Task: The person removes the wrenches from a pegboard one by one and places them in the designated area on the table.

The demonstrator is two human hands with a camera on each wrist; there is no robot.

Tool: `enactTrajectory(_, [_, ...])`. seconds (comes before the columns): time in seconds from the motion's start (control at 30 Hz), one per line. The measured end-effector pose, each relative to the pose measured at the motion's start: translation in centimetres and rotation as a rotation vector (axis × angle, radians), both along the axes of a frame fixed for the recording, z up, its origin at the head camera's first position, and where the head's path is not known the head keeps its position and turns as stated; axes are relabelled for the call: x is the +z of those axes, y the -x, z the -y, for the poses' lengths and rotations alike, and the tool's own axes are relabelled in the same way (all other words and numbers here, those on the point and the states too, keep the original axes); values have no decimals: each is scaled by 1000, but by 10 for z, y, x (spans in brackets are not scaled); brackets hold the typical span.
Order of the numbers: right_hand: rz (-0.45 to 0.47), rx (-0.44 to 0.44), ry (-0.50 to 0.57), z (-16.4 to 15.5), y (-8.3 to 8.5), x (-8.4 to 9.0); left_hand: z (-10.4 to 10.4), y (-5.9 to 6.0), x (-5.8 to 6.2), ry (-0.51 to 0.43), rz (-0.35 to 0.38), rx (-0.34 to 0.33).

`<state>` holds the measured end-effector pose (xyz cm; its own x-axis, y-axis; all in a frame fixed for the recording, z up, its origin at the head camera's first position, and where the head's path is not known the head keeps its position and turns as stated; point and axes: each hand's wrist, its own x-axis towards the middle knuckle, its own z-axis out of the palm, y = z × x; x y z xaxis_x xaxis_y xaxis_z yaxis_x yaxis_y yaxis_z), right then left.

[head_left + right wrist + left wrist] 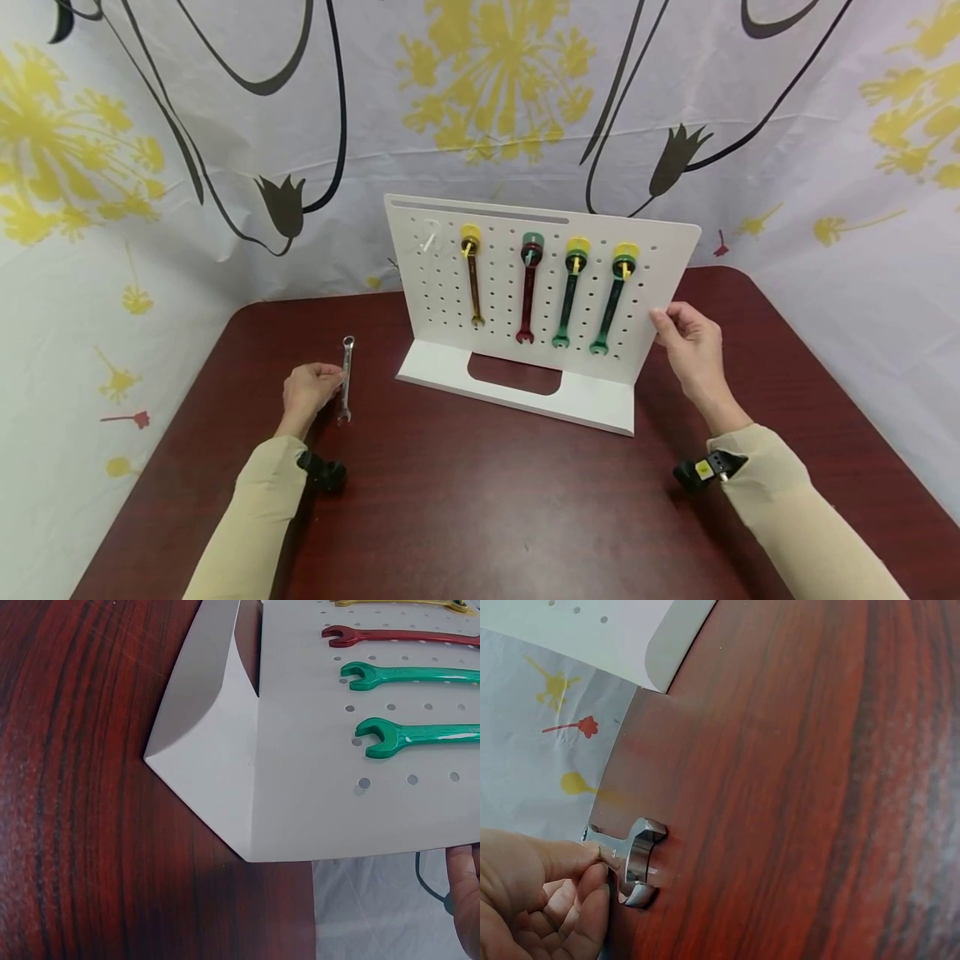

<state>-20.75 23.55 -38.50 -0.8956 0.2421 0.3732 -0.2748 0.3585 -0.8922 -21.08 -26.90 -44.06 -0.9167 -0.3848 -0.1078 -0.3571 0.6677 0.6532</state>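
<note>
My left hand (309,392) pinches a silver combination wrench (347,383) between thumb and fingers at the table's left. In the left wrist view the wrench's open end (637,862) points out past the fingertips. On the right, my right hand (692,346) grips the side edge of a white pegboard stand (450,317), thumb on the front face. Four wrenches hang on the board: a gold one (474,287), a red one (528,296), a green one (567,304) and another green one (609,312). A clear hook (430,237) at the board's upper left carries nothing.
The stand's foot, with a rounded cutout, rests on the dark red wood table (480,500). Behind it hangs a white curtain (360,142) with yellow and grey flower prints. A small camera (322,472) is strapped at the left wrist, another (708,468) at the right.
</note>
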Motion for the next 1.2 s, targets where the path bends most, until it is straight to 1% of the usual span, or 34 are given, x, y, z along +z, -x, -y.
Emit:
enactTrajectory(0.1, [-8, 8, 2, 7, -8, 10, 1, 0, -1, 14, -14, -14])
enactTrajectory(0.17, [-15, 13, 1, 10, -11, 14, 2, 0, -2, 15, -38, -18])
enactTrajectory(0.3, [-25, 13, -5, 10, -11, 15, 0, 1, -2, 32, -132, -9])
enactTrajectory(0.43, [-29, 7, -6, 9, -11, 14, -10, 2, 2, 39, -227, -12])
enactTrajectory(0.47, [-29, 6, -5, 9, -10, 14, -14, 2, 4, 26, -242, -17])
enactTrajectory(0.53, [-27, 9, -2, 9, -10, 14, -23, 2, 7, -28, -261, -26])
enactTrajectory(0.63, [-24, 14, 0, 9, -10, 14, -37, 2, 13, -149, -299, -53])
enactTrajectory(0.73, [-18, 15, -4, 9, -11, 15, -51, 3, 18, -238, -362, -87])
enactTrajectory(0.83, [-18, 13, -10, 9, -12, 15, -66, 3, 23, -268, -430, -123])
enactTrajectory(1.0, [-18, 9, -13, 9, -11, 15, -91, 6, 29, -299, -512, -163])
enactTrajectory(1.13, [-16, 7, 3, 4, -5, 7, -113, 9, 36, -379, -567, -179])
enactTrajectory(1.2, [-14, 7, 8, 1, -1, 1, -123, 12, 38, -401, -590, -184])
